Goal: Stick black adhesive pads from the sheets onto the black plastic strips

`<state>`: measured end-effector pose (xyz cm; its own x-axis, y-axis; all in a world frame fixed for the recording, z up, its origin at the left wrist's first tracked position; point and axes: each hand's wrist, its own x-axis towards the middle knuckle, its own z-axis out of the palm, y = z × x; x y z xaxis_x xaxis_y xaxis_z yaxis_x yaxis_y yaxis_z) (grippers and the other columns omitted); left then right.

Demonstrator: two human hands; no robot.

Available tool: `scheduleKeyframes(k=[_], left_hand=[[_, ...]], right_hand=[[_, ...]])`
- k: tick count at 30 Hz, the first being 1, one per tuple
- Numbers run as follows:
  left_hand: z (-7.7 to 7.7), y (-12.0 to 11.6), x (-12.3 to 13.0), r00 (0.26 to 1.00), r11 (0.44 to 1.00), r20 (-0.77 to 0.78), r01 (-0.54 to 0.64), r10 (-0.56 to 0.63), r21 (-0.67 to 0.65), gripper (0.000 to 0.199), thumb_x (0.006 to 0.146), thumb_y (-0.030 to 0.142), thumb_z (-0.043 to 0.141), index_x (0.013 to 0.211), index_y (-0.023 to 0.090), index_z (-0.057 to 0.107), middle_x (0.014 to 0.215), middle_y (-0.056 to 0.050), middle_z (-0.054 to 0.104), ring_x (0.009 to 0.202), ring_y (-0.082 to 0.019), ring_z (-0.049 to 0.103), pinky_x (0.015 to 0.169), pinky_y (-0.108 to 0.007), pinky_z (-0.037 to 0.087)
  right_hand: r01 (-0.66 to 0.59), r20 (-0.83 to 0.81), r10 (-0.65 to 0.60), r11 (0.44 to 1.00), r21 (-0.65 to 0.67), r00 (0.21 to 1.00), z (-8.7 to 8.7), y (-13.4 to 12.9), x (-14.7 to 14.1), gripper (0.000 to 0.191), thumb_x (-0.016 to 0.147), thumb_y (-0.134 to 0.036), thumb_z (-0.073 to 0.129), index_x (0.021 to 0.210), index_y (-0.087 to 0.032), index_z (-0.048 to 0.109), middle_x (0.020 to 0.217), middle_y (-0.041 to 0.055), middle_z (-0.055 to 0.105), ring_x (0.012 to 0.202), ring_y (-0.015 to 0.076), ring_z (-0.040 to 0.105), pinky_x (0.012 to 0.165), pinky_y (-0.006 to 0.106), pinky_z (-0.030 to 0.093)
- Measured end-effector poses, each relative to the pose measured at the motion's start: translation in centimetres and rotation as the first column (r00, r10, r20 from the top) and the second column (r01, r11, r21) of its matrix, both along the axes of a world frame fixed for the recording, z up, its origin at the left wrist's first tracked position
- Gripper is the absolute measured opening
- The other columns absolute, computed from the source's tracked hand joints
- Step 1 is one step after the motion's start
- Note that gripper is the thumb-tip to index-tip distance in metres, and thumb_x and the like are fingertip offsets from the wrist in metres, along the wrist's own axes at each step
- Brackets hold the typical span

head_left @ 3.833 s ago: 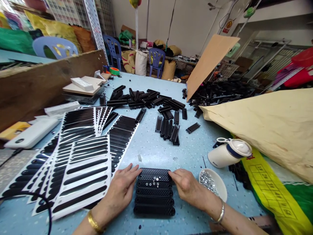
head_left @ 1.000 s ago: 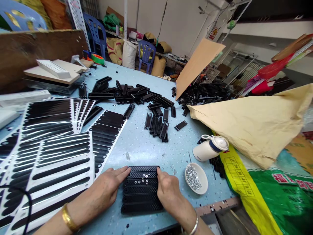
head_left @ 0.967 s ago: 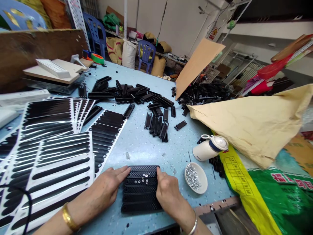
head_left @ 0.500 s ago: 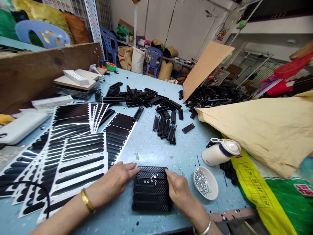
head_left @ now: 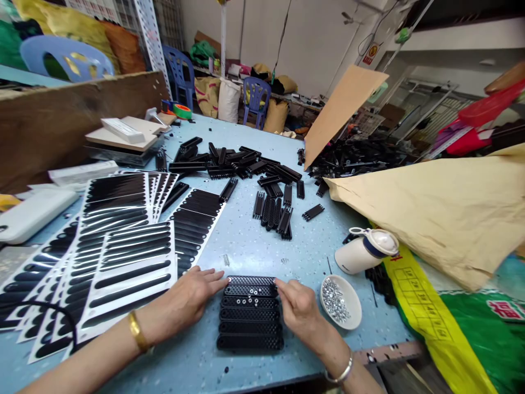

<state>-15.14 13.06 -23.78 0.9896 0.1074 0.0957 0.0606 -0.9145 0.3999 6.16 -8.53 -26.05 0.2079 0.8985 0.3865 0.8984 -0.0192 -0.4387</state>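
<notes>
Several black plastic bars with a cross-hatched face lie side by side in a block [head_left: 250, 314] at the front of the table. My left hand [head_left: 197, 295] has its fingertips on the left end of the farthest bar [head_left: 251, 280], fingers mostly stretched out. At that bar's right end, the bent thumb and fingers of my right hand [head_left: 301, 306] pinch the corner. Several small metal nuts [head_left: 248, 301] lie loose on the bars just nearer to me. Right of my right hand stands a white bowl [head_left: 356, 312] with many more nuts [head_left: 335, 300].
Sheets of black strip stickers [head_left: 135, 262] overlap on the left. A heap of black bars [head_left: 233, 161] lies farther back, with a smaller group [head_left: 274, 210] nearer. A white bottle [head_left: 355, 256] lies tilted beyond the bowl, beside brown paper [head_left: 430, 210] and a yellow-green sack [head_left: 426, 306].
The whole view has shifted slightly, so everything sits a little farther left. My hands stay at the two ends of the farthest bar, and the nuts keep their arrangement.
</notes>
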Motion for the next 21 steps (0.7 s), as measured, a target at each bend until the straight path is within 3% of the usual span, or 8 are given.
scheduleKeyframes(k=[4, 10, 16, 21], left_hand=[[-1.2, -1.8, -0.4, 0.998, 0.988, 0.025, -0.062, 0.059, 0.143, 0.064, 0.075, -0.003, 0.042, 0.133, 0.021, 0.053, 0.138, -0.013, 0.059, 0.129, -0.035, 0.052, 0.099, -0.056, 0.044], [-1.7, -5.3, 1.0, 0.999, 0.989, 0.047, -0.004, -0.003, 0.147, 0.075, 0.065, -0.002, 0.049, 0.135, 0.025, 0.051, 0.147, -0.01, 0.049, 0.14, -0.04, 0.034, 0.106, -0.06, 0.033], [-2.3, -5.7, 1.7, 0.999, 0.984, 0.045, -0.034, 0.027, 0.177, 0.073, 0.065, -0.003, 0.049, 0.134, 0.021, 0.053, 0.146, -0.013, 0.049, 0.139, -0.042, 0.034, 0.105, -0.061, 0.032], [-2.5, -5.6, 1.6, 0.999, 0.974, 0.021, -0.034, 0.03, 0.222, 0.071, 0.067, -0.001, 0.051, 0.133, 0.024, 0.055, 0.147, -0.013, 0.049, 0.139, -0.042, 0.032, 0.106, -0.062, 0.03]], right_hand=[[-0.072, 0.101, 0.086, 0.988, -0.138, 0.991, 1.2, 0.4, -1.3, 0.04, 0.094, -0.007, 0.038, 0.121, -0.017, 0.066, 0.067, 0.0041, 0.055, 0.058, 0.0172, 0.052, 0.055, 0.028, 0.041], [-0.06, 0.205, 0.13, 0.947, -0.317, 0.97, 1.5, 0.2, -1.4, 0.045, 0.09, -0.003, 0.042, 0.129, -0.016, 0.06, 0.079, 0.0077, 0.061, 0.067, 0.0197, 0.056, 0.063, 0.031, 0.044], [0.002, 0.146, 0.038, 0.965, -0.262, 0.989, 1.0, -0.4, -0.6, 0.038, 0.092, -0.003, 0.041, 0.123, -0.012, 0.062, 0.079, 0.0068, 0.061, 0.069, 0.0194, 0.057, 0.065, 0.031, 0.044], [-0.029, 0.163, 0.079, 0.958, -0.286, 0.983, 1.2, -0.1, -1.1, 0.044, 0.09, -0.001, 0.04, 0.129, -0.012, 0.059, 0.079, 0.0075, 0.062, 0.067, 0.0196, 0.057, 0.062, 0.031, 0.043]])
